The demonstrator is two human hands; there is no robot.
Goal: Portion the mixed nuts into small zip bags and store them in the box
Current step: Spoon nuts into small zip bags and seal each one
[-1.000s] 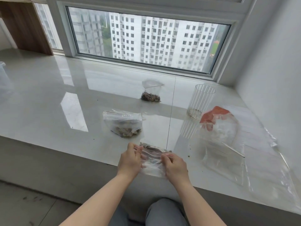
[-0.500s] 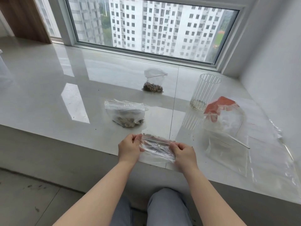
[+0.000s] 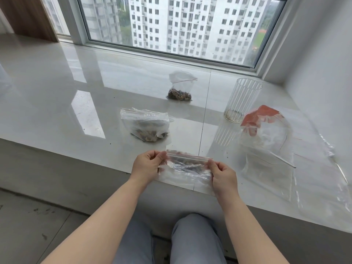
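Three clear zip bags of nuts (image 3: 185, 166) (image 3: 145, 124) (image 3: 181, 86) on pale sill.

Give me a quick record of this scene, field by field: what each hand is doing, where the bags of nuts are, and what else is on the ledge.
left hand: left hand pinches the left end of the held zip bag's seal strip
right hand: right hand pinches the right end
held zip bag: nuts inside, at the ledge's front edge
middle bag: middle bag lies flat with nuts
far bag: far bag stands upright with nuts
glass: ribbed glass, crumbs at bottom
large bag: large bag, red top, right of centre
box: not visible
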